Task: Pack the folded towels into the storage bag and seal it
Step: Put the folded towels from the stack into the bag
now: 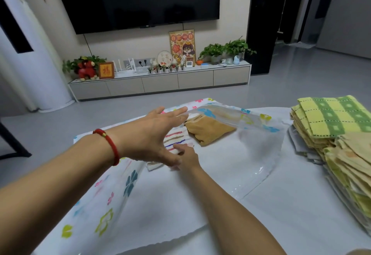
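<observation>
A clear storage bag printed with coloured flowers lies across the white table. Inside it sit a folded tan towel and a white towel with coloured stripes. My left hand, with a red bracelet on the wrist, hovers spread over the striped towel, its fingertips near the bag's lifted top layer. My right hand reaches into the bag beneath the left one and touches the striped towel's near edge; whether it grips the towel is hidden. A stack of folded yellow-green and beige towels stands at the right.
The white table reaches the frame's bottom. Beyond it lies grey floor, then a low TV cabinet with plants, frames and ornaments under a wall-mounted television. A white column stands at the left.
</observation>
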The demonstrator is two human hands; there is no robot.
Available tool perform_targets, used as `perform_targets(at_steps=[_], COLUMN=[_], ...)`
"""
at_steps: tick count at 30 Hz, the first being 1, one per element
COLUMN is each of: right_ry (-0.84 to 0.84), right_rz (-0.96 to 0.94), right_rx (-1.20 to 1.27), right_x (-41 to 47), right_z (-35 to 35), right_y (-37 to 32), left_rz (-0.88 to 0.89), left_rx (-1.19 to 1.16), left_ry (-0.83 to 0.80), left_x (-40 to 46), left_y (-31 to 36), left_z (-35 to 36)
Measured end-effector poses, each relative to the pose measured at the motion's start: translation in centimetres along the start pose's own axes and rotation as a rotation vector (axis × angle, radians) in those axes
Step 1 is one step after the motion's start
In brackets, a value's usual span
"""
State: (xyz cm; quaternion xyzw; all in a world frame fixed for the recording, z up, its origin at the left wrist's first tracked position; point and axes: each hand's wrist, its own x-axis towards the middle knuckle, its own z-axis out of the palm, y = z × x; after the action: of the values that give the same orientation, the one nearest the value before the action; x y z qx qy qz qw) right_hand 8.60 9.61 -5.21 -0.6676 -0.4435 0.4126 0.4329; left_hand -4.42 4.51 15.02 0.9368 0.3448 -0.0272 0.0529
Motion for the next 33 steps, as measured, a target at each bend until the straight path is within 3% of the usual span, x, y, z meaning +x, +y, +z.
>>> perform_targets(at_steps=[6,8,10,13,15,17,21,27,33], right_ry=[-0.194,-0.18,-0.026,0.404,0.671,0.786,0.648,0.72,0.397], right_rz=[-0.247,-0.274,-0.305,-0.31,-0.232,-0.029,0.388,0.323,0.336], right_rx=[-0.551,-0.675,-0.741,-0.781,-0.839,-0.962,-0.897,-0.872,-0.418], right_x=[-6.5,-9.6,-12.2,-15.4,-16.8,-17.6,-18.3,-18.6,-19.1], right_z=[-8.9,-13.6,-18.8,-27.3,-33.0,-37.8,-42.8,-43.0,-45.5], right_y=[1.6,1.9,1.8,1.8,2.4,3.5,5.6,4.9,2.9], left_rz=[-0.064,-0.1,-0.128,-0.154,-0.178,-0.212,-0.264,-0.273,-0.277], left_rx=[-0.017,0.012,0.04,0.075,0.108,0.131,0.182,0.287,0.368], left_ry=[0.027,0.049,0.073,0.105,0.105,0.097,0.131,0.156,0.092], left_x=[0.8,1.2,1.5,1.6,1.3,0.8,-0.5,-2.7,-4.9], left_y=[1.1,1.5,1.8,2.0,2.2,2.4,2.6,1.9,0.4], left_z=[2.1,3.2,4.1,5.2,6.0,6.8,7.9,9.9,11.0])
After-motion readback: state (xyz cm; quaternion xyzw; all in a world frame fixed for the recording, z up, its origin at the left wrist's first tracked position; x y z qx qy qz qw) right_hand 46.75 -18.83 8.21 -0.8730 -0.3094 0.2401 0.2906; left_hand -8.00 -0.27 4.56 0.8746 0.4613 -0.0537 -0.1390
